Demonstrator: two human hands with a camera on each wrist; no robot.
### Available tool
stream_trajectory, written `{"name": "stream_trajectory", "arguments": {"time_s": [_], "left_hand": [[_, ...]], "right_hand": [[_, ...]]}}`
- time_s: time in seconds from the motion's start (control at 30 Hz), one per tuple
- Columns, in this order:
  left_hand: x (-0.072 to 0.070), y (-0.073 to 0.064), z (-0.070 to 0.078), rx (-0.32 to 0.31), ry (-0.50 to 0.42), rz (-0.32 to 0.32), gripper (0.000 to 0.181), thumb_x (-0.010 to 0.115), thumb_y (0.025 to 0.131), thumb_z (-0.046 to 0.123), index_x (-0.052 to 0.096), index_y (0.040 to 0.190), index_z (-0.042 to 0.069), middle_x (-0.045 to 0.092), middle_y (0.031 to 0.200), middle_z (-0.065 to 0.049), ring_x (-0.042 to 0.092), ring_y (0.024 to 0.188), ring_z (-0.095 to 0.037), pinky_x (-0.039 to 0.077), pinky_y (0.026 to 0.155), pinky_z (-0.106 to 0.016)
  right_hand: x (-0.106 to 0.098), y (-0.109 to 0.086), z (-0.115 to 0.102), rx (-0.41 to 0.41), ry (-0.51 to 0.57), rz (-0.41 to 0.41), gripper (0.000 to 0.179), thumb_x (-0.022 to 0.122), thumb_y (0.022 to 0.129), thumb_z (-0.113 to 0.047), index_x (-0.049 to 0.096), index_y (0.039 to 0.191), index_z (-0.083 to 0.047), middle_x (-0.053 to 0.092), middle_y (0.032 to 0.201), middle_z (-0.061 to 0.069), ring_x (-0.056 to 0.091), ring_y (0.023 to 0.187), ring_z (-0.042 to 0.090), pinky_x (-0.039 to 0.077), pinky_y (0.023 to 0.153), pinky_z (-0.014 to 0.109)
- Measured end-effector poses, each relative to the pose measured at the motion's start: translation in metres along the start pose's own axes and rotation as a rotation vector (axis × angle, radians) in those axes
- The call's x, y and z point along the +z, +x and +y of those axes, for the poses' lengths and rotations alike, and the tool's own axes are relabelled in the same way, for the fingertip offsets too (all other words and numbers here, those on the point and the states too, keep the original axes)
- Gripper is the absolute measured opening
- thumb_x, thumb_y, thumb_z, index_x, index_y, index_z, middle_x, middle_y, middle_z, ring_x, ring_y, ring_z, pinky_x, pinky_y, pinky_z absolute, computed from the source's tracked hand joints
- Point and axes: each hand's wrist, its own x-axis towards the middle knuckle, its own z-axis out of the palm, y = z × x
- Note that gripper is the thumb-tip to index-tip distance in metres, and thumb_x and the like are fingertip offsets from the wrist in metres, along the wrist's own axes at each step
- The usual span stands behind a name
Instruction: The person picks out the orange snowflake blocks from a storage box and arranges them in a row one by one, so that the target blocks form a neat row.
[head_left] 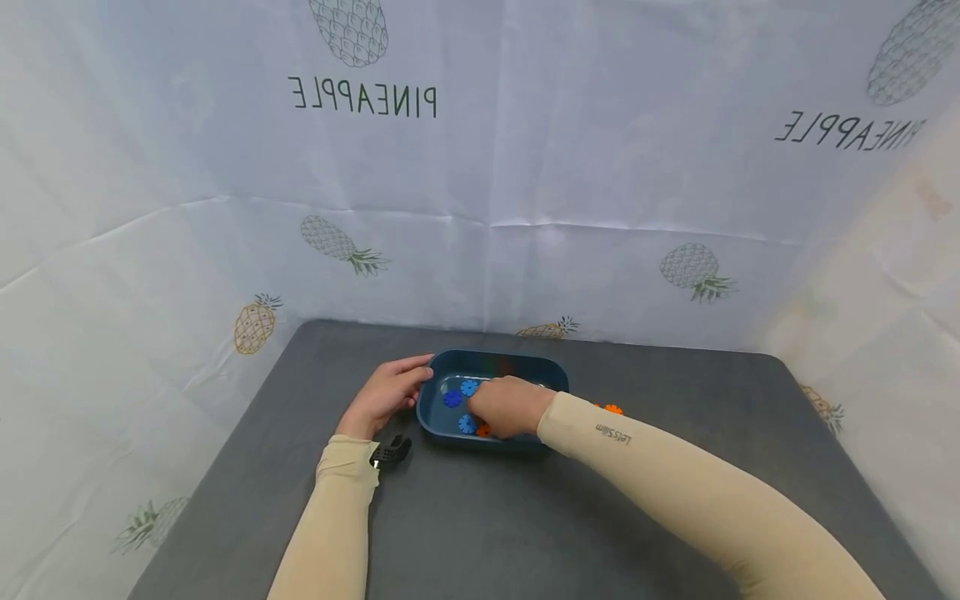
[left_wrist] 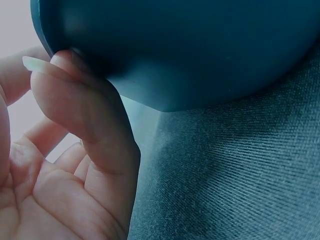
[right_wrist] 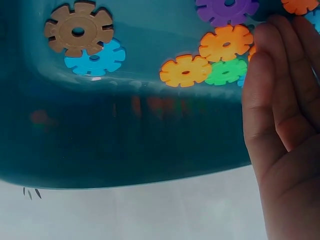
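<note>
A dark blue tray (head_left: 450,438) with rounded corners sits on the grey table. My left hand (head_left: 386,393) holds it by its left rim; in the left wrist view the thumb (left_wrist: 70,100) presses against the wall. My right hand (head_left: 512,406) reaches down inside the tray, knuckles up. In the right wrist view its fingers (right_wrist: 290,65) are fairly straight, with the tips among flat notched plastic discs. Near them lie a purple disc (right_wrist: 227,10), an orange disc (right_wrist: 226,43), a yellow-orange disc (right_wrist: 185,71) and a green disc (right_wrist: 226,72).
Within the tray, a brown disc (right_wrist: 79,30) overlaps a light blue disc (right_wrist: 96,59). Dark blue disc (head_left: 452,398) lies toward the left end. An orange disc (head_left: 614,410) is on the table right of the tray. A pineapple-print cloth (head_left: 487,275) hangs behind.
</note>
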Motion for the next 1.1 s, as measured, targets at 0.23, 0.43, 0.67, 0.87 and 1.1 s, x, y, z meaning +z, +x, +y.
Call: {"name": "stream_trajectory", "arguments": {"time_s": [0.23,0.43,0.67,0.87,1.1], "left_hand": [[0.0,0.0,0.001,-0.001,-0.004,-0.004,0.05,0.068,0.107,0.031,0.061,0.155,0.02,0.056,0.081,0.0,0.055,0.07,-0.015,0.048,0.065,-0.028],[0.0,0.001,0.002,-0.001,-0.008,-0.004,0.05,0.069,0.107,0.03,0.062,0.154,0.02,0.057,0.083,0.0,0.054,0.07,-0.015,0.048,0.065,-0.027],[-0.001,0.0,0.001,0.003,-0.001,0.0,0.05,0.069,0.106,0.03,0.063,0.154,0.017,0.057,0.084,-0.001,0.054,0.072,-0.015,0.049,0.064,-0.026],[0.0,0.001,0.001,-0.008,-0.003,0.0,0.049,0.069,0.106,0.03,0.063,0.154,0.019,0.058,0.085,-0.001,0.055,0.071,-0.015,0.049,0.065,-0.026],[0.001,0.001,0.001,-0.009,0.001,0.005,0.049,0.068,0.107,0.031,0.063,0.154,0.019,0.057,0.082,0.0,0.055,0.072,-0.016,0.05,0.065,-0.027]], "right_hand": [[0.0,0.004,0.001,0.006,-0.022,-0.008,0.005,0.077,0.101,-0.015,0.079,0.104,-0.019,0.064,0.08,-0.005,0.054,0.07,0.014,0.051,0.071,0.027],[0.002,0.008,0.003,0.013,-0.004,-0.015,0.006,0.075,0.103,-0.015,0.077,0.098,-0.018,0.06,0.076,-0.005,0.05,0.067,0.013,0.048,0.067,0.027],[0.001,0.01,0.006,0.032,0.057,-0.033,0.008,0.076,0.101,-0.014,0.077,0.094,-0.018,0.061,0.077,-0.005,0.051,0.066,0.013,0.047,0.065,0.027],[0.0,0.008,0.009,0.009,0.092,-0.018,0.002,0.077,0.1,-0.017,0.077,0.102,-0.015,0.062,0.079,-0.004,0.054,0.066,0.013,0.05,0.066,0.026],[-0.009,-0.001,0.015,0.015,0.197,0.003,0.015,0.082,0.097,-0.019,0.077,0.11,-0.014,0.069,0.085,-0.005,0.062,0.069,0.011,0.058,0.073,0.027]]}}
